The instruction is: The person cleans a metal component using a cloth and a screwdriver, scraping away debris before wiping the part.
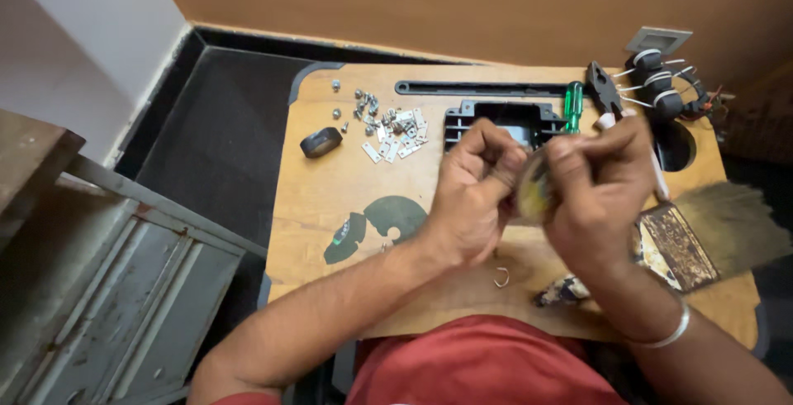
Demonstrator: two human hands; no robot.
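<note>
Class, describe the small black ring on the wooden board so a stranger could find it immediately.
Start at the wooden board and go to its far left area. Left of the scattered metal screws and plates lies the black ring, the only dark, rounded band there.

I see one black roll of tape, one pair of pliers, one green screwdriver, one black frame, one brush and one small metal hook. The little screws and plates are too many to count.

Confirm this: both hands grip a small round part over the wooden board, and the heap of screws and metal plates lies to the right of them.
Wrong side. In the head view the heap of screws and metal plates lies left of the left hand and right hand; the rest stands: both grip the small round part over the wooden board.
</note>
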